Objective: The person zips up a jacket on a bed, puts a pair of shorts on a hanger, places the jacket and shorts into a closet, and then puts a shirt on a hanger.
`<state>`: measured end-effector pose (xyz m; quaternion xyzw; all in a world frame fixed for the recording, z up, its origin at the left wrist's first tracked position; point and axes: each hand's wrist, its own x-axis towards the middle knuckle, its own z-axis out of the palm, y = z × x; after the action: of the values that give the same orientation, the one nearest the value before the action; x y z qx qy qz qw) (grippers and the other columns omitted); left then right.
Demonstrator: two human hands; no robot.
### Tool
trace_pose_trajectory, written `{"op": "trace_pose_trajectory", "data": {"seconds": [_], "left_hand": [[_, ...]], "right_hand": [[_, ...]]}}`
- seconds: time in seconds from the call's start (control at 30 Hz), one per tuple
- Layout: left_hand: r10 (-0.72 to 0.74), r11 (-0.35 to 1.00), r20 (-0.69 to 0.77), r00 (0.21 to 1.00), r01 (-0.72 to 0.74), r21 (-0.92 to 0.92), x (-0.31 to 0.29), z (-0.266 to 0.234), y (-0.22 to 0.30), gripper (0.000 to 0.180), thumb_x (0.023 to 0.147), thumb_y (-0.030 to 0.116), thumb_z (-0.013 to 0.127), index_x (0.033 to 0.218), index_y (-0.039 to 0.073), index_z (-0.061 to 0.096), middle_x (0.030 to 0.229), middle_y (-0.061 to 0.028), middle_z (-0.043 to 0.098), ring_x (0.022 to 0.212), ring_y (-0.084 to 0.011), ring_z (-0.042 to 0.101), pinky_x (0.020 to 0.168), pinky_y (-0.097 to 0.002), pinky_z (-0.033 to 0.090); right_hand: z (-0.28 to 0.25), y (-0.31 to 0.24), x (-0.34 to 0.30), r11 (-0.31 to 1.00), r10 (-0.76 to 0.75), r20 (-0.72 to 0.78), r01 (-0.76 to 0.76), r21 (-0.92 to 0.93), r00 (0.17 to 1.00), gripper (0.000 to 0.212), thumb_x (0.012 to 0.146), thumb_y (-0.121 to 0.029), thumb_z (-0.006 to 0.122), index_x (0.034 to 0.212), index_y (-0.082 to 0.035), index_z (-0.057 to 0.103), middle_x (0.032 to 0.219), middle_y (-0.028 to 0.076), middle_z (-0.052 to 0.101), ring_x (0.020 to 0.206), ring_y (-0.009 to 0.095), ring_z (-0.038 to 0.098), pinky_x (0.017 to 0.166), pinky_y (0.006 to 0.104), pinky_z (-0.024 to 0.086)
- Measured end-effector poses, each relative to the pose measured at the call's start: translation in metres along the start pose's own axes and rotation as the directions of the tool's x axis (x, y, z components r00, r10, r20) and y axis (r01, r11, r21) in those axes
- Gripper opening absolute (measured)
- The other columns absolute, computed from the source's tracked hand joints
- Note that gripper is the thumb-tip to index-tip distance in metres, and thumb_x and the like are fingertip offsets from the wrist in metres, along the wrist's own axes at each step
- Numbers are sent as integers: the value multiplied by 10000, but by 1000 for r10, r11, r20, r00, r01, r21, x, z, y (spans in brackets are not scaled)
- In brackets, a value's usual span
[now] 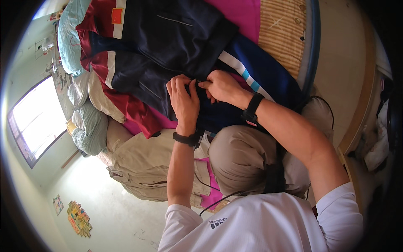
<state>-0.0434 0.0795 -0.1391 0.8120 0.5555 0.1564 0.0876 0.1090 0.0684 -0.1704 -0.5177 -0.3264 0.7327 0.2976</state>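
A dark navy jacket (155, 46) with red sleeves and white stripes lies spread out in front of me, its two front halves parted toward the collar. My left hand (184, 98) and my right hand (222, 86) meet at the middle of its bottom hem. Thumb and fingers of each hand pinch the front edges there, and the fingertips nearly touch. The small part between them, perhaps the zipper's end, is mostly hidden. Just beyond the hem, blue trousers (268, 69) with a white and light-blue side stripe reach under my right forearm.
Beneath the clothes is a pink sheet (241, 17) beside a striped yellow mat (281, 33) on a bed with a blue edge (314, 42). Beige garments (142, 166) lie at the left, near bundled bedding (90, 130). My bent knee (239, 147) rises close below my hands. A thin black cable (222, 198) crosses my lap.
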Motion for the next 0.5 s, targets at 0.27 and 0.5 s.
{"op": "trace_pose_trajectory", "data": {"seconds": [0.27,0.5], "left_hand": [[-415,762,45,909,374,-529,7,8,-31,108,947,46,644,924,-7,553,916,-111,674,825,-262,618,741,-358,518],[-217,942,-20,976,204,-268,26,0,-36,126,908,37,711,880,4,592,986,-89,627,773,-216,613,690,-318,497]], "right_hand": [[3,6,0,990,-91,15,92,-108,996,362,976,-235,636,724,24,642,562,105,647,477,175,636,450,300,467],[0,3,-3,996,-46,-22,44,-80,999,352,958,-247,629,769,48,666,560,117,644,469,174,625,460,302,465]]}}
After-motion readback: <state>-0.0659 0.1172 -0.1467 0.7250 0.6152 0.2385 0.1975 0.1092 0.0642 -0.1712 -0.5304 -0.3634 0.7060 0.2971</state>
